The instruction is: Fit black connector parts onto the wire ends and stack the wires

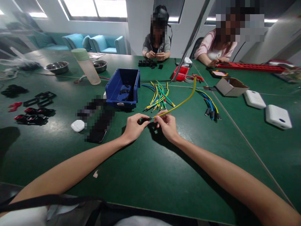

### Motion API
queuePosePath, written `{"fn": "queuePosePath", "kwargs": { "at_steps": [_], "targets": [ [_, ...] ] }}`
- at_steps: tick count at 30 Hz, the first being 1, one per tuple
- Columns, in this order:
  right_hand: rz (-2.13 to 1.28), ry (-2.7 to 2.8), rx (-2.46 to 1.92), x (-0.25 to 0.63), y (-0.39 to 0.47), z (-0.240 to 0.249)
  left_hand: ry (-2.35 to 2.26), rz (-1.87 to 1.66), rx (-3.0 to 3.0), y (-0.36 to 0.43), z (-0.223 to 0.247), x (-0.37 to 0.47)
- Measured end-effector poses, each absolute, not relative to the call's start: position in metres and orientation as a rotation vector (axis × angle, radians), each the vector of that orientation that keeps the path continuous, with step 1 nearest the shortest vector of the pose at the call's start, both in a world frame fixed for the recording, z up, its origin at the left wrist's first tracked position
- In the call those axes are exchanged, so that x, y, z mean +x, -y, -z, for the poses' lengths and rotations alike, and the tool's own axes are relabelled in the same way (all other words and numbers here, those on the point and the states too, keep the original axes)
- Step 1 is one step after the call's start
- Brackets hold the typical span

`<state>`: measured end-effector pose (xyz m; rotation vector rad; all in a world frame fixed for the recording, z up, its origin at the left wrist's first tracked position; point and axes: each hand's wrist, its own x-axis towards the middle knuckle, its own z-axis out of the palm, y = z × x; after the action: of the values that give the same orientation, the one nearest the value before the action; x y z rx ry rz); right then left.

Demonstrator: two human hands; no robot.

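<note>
My left hand [135, 127] pinches a small black sleeve-like piece [146, 119] between thumb and fingers. Facing it, my right hand [167, 125] grips a yellow wire [182, 103] close to its metal-tipped end, which points at the black piece's opening. Whether the tip touches the opening I cannot tell. The wire's free length curves up and to the right. Just beyond my hands lies a loose bunch of yellow, green and blue wires [158, 95] with metal ends. Farther right rests another bundle of wires [211, 108] with black pieces on their ends.
Behind my left hand stands a blue bin [122, 88] with black parts inside. A phone [100, 127], a white case [77, 126] and a bottle [87, 67] are on the left. White boxes [278, 116] and a cardboard box [231, 86] are right. Two people sit across the table.
</note>
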<state>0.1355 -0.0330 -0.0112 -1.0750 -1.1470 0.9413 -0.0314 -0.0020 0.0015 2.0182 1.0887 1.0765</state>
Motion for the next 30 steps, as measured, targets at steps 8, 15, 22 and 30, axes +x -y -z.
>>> {"fn": "queuePosePath", "kwargs": {
  "at_steps": [8,15,22,30],
  "targets": [
    [-0.955,1.135,-1.093,0.1349,0.0328,0.01,-1.063,-1.098,2.025,0.0021,-0.0014,-0.0312],
    [-0.972,1.147,-1.08,0.1355,0.0323,0.011,-1.029,-1.092,2.027,0.0015,0.0001,-0.032],
    [-0.982,1.158,-1.073,0.1362,0.0319,0.0112,-0.991,-1.103,1.991,0.0011,0.0017,-0.0314],
    [-0.974,1.191,-1.075,0.1369,0.0319,0.0104,-0.989,-1.13,1.988,0.0023,0.0007,-0.0301]
  ]
}}
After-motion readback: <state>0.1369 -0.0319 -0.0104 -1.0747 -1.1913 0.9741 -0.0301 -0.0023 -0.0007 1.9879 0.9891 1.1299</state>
